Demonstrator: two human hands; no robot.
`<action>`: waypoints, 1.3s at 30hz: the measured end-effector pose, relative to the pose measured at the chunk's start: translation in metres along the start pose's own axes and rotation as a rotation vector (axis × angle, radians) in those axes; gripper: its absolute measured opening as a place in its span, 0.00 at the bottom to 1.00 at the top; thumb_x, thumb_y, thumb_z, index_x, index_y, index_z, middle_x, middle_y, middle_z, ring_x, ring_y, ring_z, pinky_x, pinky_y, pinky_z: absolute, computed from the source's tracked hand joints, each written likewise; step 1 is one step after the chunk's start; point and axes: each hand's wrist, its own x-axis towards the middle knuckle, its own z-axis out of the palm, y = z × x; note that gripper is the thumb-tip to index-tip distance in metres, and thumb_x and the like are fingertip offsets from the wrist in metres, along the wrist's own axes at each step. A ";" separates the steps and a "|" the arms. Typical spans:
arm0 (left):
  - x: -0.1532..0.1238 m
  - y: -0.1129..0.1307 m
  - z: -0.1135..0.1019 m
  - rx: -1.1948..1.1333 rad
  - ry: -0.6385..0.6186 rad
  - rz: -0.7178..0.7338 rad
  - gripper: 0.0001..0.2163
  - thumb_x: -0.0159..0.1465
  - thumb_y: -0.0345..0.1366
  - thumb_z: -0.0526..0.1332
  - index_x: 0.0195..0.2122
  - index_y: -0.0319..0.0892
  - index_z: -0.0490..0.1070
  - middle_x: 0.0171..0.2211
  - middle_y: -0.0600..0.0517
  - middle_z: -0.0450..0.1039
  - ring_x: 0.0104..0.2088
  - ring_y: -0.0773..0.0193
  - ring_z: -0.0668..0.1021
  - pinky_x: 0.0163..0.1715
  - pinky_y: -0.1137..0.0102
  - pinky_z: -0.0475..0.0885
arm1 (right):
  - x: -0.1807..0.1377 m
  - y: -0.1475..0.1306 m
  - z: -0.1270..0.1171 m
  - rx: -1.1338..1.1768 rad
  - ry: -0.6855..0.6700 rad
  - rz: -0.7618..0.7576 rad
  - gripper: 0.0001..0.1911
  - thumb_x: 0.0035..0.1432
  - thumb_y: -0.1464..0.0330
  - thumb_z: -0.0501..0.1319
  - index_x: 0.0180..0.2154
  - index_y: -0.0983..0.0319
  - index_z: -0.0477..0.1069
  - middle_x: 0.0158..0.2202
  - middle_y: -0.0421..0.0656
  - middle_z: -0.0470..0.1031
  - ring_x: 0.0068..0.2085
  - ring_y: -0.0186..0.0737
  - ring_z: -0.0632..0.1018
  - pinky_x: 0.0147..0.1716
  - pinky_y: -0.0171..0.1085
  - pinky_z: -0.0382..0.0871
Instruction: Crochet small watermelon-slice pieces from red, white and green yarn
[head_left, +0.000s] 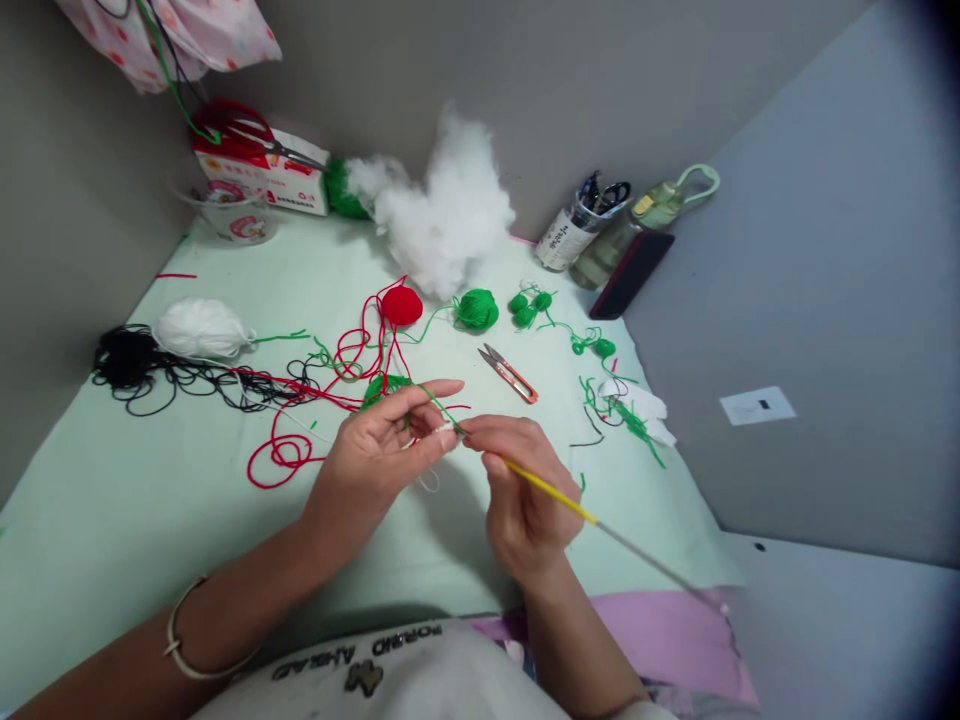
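Note:
My left hand point(364, 455) pinches a small white crochet piece point(445, 428) between thumb and fingers. A green yarn strand point(437, 402) runs over its raised index finger down to the piece. In my right hand point(525, 490) is a crochet hook point(553, 491) with a yellow grip and a long grey shaft pointing back toward me. The hook's tip meets the work at my fingertips, too small to make out. Behind my left hand lies a green yarn bundle point(384, 388), partly covered. Thread snips point(510, 375) with orange handles rest just beyond my hands.
A red yarn ball point(402, 306), a green yarn ball point(477, 311), white yarn point(201, 328) and tangled black yarn point(129, 358) lie across the table. White stuffing point(450, 205) is heaped at the back. Small green pieces point(529, 308), a phone point(632, 275) and a pen cup point(568, 238) stand right.

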 end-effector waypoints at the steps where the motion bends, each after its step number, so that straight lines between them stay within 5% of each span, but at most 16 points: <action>1: 0.000 -0.001 0.000 -0.014 -0.002 0.000 0.16 0.60 0.38 0.76 0.50 0.55 0.84 0.31 0.58 0.71 0.34 0.70 0.72 0.38 0.76 0.69 | 0.001 0.001 0.001 -0.026 0.009 -0.015 0.13 0.69 0.76 0.59 0.49 0.57 0.78 0.42 0.45 0.83 0.43 0.43 0.83 0.40 0.44 0.79; 8: -0.001 -0.004 -0.005 0.043 -0.057 -0.055 0.17 0.72 0.51 0.61 0.54 0.52 0.81 0.40 0.51 0.78 0.42 0.62 0.77 0.49 0.68 0.70 | 0.010 0.014 0.004 0.523 0.117 0.364 0.09 0.72 0.66 0.60 0.40 0.56 0.80 0.37 0.43 0.83 0.35 0.37 0.79 0.33 0.37 0.76; 11: 0.001 -0.001 -0.004 0.061 -0.077 -0.056 0.18 0.73 0.52 0.58 0.55 0.52 0.81 0.44 0.49 0.79 0.46 0.58 0.78 0.52 0.65 0.70 | 0.011 0.017 0.002 0.614 0.086 0.409 0.08 0.71 0.64 0.62 0.38 0.56 0.80 0.36 0.42 0.83 0.37 0.37 0.80 0.34 0.36 0.75; 14: 0.003 0.003 0.000 0.061 -0.191 -0.102 0.20 0.72 0.52 0.58 0.58 0.52 0.80 0.37 0.50 0.79 0.37 0.59 0.77 0.40 0.67 0.72 | 0.011 0.017 0.001 0.599 0.071 0.402 0.08 0.70 0.63 0.63 0.38 0.56 0.80 0.35 0.42 0.83 0.37 0.39 0.81 0.34 0.37 0.75; 19: 0.005 0.007 0.002 0.008 -0.231 -0.184 0.19 0.69 0.49 0.64 0.58 0.49 0.79 0.23 0.58 0.63 0.22 0.69 0.60 0.24 0.71 0.58 | 0.013 0.016 -0.003 0.578 0.070 0.418 0.10 0.69 0.60 0.63 0.36 0.57 0.78 0.33 0.42 0.81 0.35 0.39 0.79 0.31 0.37 0.74; 22: 0.006 0.009 0.000 0.047 -0.213 -0.150 0.18 0.69 0.49 0.65 0.56 0.48 0.80 0.20 0.60 0.58 0.22 0.68 0.58 0.24 0.71 0.56 | 0.014 0.017 -0.006 0.592 0.059 0.431 0.11 0.69 0.59 0.63 0.35 0.57 0.77 0.32 0.42 0.81 0.33 0.38 0.79 0.30 0.36 0.74; 28: 0.005 0.016 -0.006 0.262 -0.116 0.013 0.15 0.70 0.43 0.64 0.55 0.50 0.81 0.26 0.56 0.67 0.26 0.66 0.67 0.29 0.71 0.65 | 0.012 0.012 -0.013 0.442 -0.038 0.317 0.10 0.72 0.65 0.60 0.39 0.57 0.79 0.35 0.43 0.82 0.38 0.40 0.81 0.34 0.39 0.75; 34: 0.002 0.016 -0.005 0.493 0.076 0.333 0.03 0.65 0.37 0.70 0.38 0.51 0.85 0.34 0.52 0.77 0.37 0.59 0.76 0.47 0.65 0.72 | 0.013 -0.001 -0.013 0.112 -0.045 0.144 0.10 0.71 0.71 0.59 0.43 0.55 0.79 0.36 0.43 0.83 0.41 0.44 0.82 0.40 0.45 0.77; 39: -0.002 0.013 -0.003 0.365 0.118 0.258 0.01 0.63 0.38 0.73 0.35 0.50 0.85 0.33 0.51 0.77 0.37 0.59 0.78 0.41 0.66 0.76 | 0.012 -0.004 -0.010 0.073 -0.037 0.105 0.11 0.71 0.73 0.58 0.44 0.55 0.78 0.37 0.43 0.83 0.40 0.43 0.82 0.40 0.44 0.78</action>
